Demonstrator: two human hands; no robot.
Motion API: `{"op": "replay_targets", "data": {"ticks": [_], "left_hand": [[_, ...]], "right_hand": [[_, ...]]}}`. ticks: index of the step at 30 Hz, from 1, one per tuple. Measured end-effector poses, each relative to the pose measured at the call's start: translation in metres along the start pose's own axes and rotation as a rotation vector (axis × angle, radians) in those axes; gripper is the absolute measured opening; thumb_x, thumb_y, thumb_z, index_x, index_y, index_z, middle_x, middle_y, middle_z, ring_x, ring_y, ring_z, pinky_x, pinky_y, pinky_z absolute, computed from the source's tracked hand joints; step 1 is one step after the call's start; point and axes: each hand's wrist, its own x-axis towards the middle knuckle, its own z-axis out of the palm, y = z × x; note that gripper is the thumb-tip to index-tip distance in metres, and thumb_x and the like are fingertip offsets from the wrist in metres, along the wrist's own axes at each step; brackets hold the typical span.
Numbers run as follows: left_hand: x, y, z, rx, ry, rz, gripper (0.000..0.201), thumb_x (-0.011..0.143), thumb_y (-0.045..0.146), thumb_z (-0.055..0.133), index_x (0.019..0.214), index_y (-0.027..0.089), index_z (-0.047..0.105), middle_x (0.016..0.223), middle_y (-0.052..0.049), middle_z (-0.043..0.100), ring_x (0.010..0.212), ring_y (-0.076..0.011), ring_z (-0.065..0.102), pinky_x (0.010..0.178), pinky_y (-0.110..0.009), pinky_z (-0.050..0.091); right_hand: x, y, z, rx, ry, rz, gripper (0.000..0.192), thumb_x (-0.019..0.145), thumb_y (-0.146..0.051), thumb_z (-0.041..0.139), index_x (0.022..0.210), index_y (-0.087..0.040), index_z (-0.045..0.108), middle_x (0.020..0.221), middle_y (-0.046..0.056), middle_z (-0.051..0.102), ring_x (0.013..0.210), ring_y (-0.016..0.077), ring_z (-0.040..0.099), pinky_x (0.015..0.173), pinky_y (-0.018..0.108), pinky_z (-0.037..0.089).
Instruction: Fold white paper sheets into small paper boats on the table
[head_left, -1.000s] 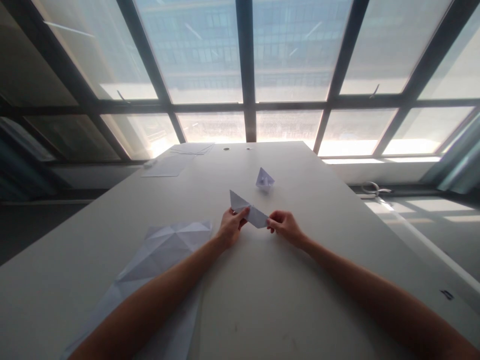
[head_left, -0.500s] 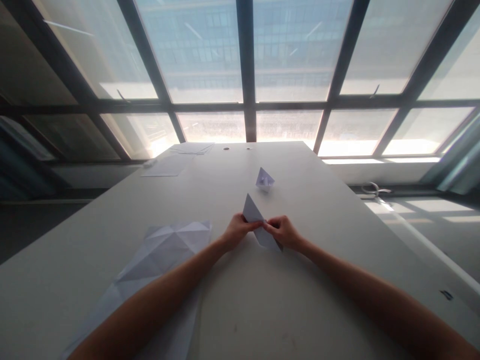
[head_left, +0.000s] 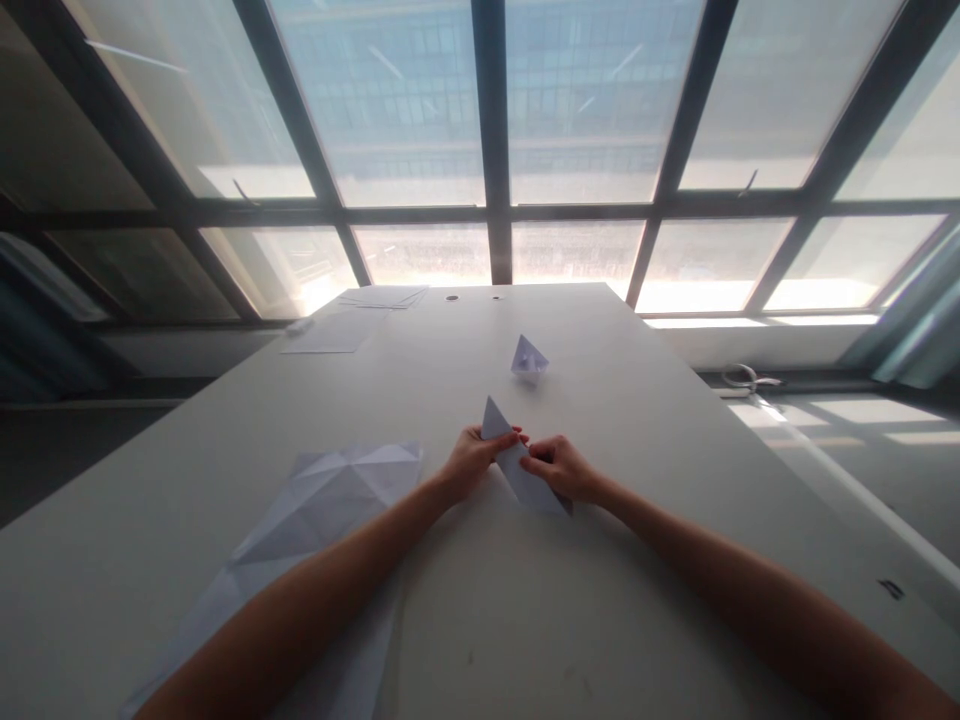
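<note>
A piece of folded white paper [head_left: 529, 484] is held between both hands above the table, tilted with one sharp point up and to the left. My left hand [head_left: 472, 458] pinches its upper part, thumb across the near face and fingertips showing behind. Closed on the paper's right edge is my right hand [head_left: 561, 467], thumb and forefinger pressed near the middle. Just beyond the hands stands a small folded paper boat [head_left: 529, 360]. Under and beside my left forearm lies a large creased white sheet [head_left: 330, 500], partly hidden by that arm.
The white table [head_left: 600, 620] stretches away to a wall of tall windows [head_left: 420, 110]. Flat white sheets [head_left: 334, 330] lie at its far left. A white roll-like ring [head_left: 741, 377] sits beyond the right edge. A small dark mark [head_left: 891, 589] shows at right.
The folded paper has shifted slightly down. My left thumb has slid up along it and its fingertips now show behind; my right fingers have moved a little lower on the edge.
</note>
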Motion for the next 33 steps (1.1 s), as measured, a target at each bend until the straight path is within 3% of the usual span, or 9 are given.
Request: {"op": "replay_targets", "data": {"ticks": [11,17,21,29,33], "left_hand": [[0.009,0.000,-0.007,-0.230,0.142,0.055,0.043,0.072,0.046,0.081,0.094,0.011,0.071,0.094,-0.011,0.075,0.082,-0.0190,0.070,0.076,-0.030,0.055],[-0.001,0.000,0.001,0.035,-0.070,0.054,0.039,0.066,0.038,0.086,0.091,0.009,0.076,0.092,-0.012,0.076,0.080,-0.0220,0.070,0.076,-0.030,0.054],[-0.006,0.000,0.008,0.124,-0.043,0.092,0.034,0.064,0.036,0.086,0.083,0.009,0.078,0.083,-0.010,0.076,0.072,-0.0210,0.069,0.072,-0.030,0.053],[-0.003,-0.002,0.006,0.042,0.010,0.085,0.032,0.060,0.030,0.088,0.081,0.009,0.078,0.081,-0.010,0.076,0.070,-0.0193,0.068,0.072,-0.030,0.054],[0.001,-0.003,0.003,-0.053,0.079,0.094,0.034,0.058,0.031,0.089,0.080,0.008,0.077,0.082,-0.011,0.075,0.072,-0.0203,0.068,0.077,-0.034,0.055]], "right_hand": [[-0.002,-0.002,-0.002,0.049,-0.082,0.053,0.031,0.081,-0.035,0.059,0.058,-0.016,0.051,0.054,-0.005,0.035,0.050,0.0079,0.031,0.045,0.021,0.022],[-0.002,0.000,0.002,0.086,0.119,0.033,0.041,0.083,-0.047,0.058,0.057,-0.016,0.052,0.054,-0.003,0.039,0.051,0.0092,0.035,0.046,0.022,0.024],[0.000,0.003,0.005,0.074,0.229,-0.010,0.042,0.084,-0.047,0.058,0.058,-0.014,0.056,0.055,-0.003,0.041,0.054,0.0098,0.036,0.048,0.023,0.025],[0.004,0.004,0.005,-0.021,0.091,0.046,0.029,0.077,-0.038,0.066,0.063,-0.013,0.063,0.052,-0.005,0.044,0.050,0.0082,0.038,0.047,0.022,0.025],[0.004,0.003,0.003,0.034,0.060,0.109,0.028,0.077,-0.038,0.067,0.062,-0.013,0.066,0.053,-0.001,0.058,0.049,0.0107,0.050,0.047,0.021,0.034]]}}
